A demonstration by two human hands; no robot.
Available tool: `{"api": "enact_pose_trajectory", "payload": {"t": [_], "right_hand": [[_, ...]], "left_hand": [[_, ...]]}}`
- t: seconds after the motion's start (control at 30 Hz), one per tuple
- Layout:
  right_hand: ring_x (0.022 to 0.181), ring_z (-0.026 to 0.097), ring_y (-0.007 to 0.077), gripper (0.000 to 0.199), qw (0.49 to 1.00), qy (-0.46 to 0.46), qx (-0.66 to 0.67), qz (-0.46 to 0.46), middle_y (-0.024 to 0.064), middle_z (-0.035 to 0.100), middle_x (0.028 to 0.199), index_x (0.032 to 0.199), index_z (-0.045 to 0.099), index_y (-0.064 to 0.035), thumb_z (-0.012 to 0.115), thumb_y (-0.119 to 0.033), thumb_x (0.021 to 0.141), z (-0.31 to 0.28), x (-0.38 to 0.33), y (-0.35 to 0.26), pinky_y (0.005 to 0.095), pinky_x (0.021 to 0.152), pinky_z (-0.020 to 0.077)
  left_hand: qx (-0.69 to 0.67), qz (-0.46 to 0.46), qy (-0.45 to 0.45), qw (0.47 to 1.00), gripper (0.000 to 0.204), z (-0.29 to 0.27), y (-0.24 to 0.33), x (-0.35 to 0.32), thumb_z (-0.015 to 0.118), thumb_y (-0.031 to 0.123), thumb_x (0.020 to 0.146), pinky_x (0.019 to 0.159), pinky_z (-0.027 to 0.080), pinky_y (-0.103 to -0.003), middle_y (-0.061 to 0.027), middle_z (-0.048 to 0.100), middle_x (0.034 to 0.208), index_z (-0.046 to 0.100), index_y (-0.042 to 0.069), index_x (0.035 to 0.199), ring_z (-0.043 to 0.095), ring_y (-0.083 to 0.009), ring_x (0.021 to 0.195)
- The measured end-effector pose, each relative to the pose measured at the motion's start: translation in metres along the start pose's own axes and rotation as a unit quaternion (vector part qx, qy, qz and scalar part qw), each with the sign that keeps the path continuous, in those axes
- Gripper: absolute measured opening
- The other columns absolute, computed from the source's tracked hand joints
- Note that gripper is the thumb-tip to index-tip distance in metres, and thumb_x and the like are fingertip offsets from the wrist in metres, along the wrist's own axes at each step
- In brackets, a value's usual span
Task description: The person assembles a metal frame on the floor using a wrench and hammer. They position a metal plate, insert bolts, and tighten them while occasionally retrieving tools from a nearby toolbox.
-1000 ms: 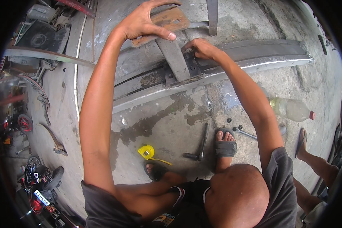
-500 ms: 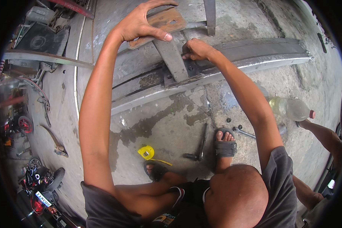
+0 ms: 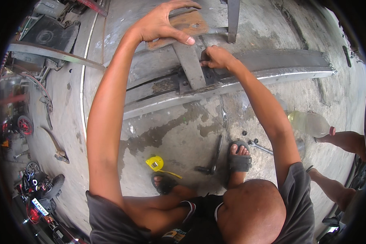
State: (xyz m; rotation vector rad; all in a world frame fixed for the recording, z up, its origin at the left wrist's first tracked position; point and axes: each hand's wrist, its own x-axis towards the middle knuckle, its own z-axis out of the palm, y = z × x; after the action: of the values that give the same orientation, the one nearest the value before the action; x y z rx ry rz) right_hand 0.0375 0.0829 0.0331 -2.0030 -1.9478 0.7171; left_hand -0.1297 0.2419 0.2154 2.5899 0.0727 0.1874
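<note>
My left hand (image 3: 162,30) spans a brown, rusty metal plate (image 3: 191,23) on top of a grey steel post (image 3: 190,67). The thumb presses on the plate's near edge, and the fingers reach over it toward the far side. The post leans slightly and its foot meets a dark bracket (image 3: 184,85) on a long grey steel beam (image 3: 280,74). Close by on the right, my right hand (image 3: 218,57) is closed beside the post, fingertips curled in behind it just above the bracket. Whatever those fingertips pinch is hidden.
On the concrete lie a yellow tape measure (image 3: 155,163), a dark ratchet handle (image 3: 218,152), a wrench (image 3: 261,147) and small dark nuts (image 3: 244,133). A clear bottle (image 3: 309,123) lies at right near another person's limbs (image 3: 345,142). Motorcycle parts (image 3: 40,191) crowd the left side.
The whole view has shifted a little, so the beam and both hands appear slightly farther right. Both hands keep their places on the work. The other person's limbs at right have shifted.
</note>
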Motion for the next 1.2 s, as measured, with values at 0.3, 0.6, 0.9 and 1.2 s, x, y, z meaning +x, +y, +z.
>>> {"api": "enact_pose_trajectory", "payload": {"t": [0.3, 0.6, 0.9, 1.2], "right_hand": [[0.091, 0.067, 0.0406, 0.017, 0.993, -0.002, 0.032, -0.112, 0.0242, 0.07, 0.091, 0.091, 0.069, 0.0023, 0.072, 0.0, 0.075, 0.003, 0.006, 0.007, 0.0432, 0.078, 0.0518], [0.099, 0.066, 0.037, 0.032, 0.985, 0.103, 0.1, -0.091, 0.0178, 0.071, 0.103, 0.105, 0.072, -0.0041, 0.063, 0.002, 0.074, -0.007, -0.007, 0.021, 0.0422, 0.084, 0.051], [0.097, 0.069, 0.0378, 0.042, 0.998, 0.011, -0.04, 0.044, 0.0189, 0.073, 0.094, 0.096, 0.074, -0.0058, 0.083, -0.043, 0.077, 0.007, -0.005, 0.006, 0.0455, 0.086, 0.0534], [0.094, 0.069, 0.0345, 0.031, 0.985, 0.064, 0.152, -0.044, 0.0156, 0.073, 0.09, 0.106, 0.074, -0.0097, 0.073, -0.009, 0.076, 0.018, -0.002, 0.029, 0.0417, 0.083, 0.0526]], "left_hand": [[-0.071, -0.014, 0.005, 0.997, 0.113, 0.002, 0.001, 0.0, 0.096, 0.046, 0.05, 0.118, 0.033, -0.042, -0.0227, 0.046, 0.149, 0.05, -0.001, 0.142, 0.043, -0.0348, 0.14], [-0.012, -0.037, 0.06, 0.997, 0.11, 0.018, -0.005, -0.001, 0.093, 0.055, 0.046, 0.115, 0.042, -0.048, -0.017, 0.055, 0.143, 0.056, 0.016, 0.142, 0.052, -0.0349, 0.134], [-0.027, -0.025, 0.032, 0.999, 0.104, 0.012, -0.005, -0.003, 0.09, 0.046, 0.047, 0.118, 0.035, -0.047, -0.0129, 0.055, 0.144, 0.057, 0.014, 0.14, 0.049, -0.0338, 0.135], [-0.012, -0.014, 0.039, 0.999, 0.105, 0.012, -0.008, 0.0, 0.089, 0.046, 0.045, 0.12, 0.033, -0.047, -0.0136, 0.054, 0.144, 0.058, 0.015, 0.14, 0.048, -0.0338, 0.136]]}}
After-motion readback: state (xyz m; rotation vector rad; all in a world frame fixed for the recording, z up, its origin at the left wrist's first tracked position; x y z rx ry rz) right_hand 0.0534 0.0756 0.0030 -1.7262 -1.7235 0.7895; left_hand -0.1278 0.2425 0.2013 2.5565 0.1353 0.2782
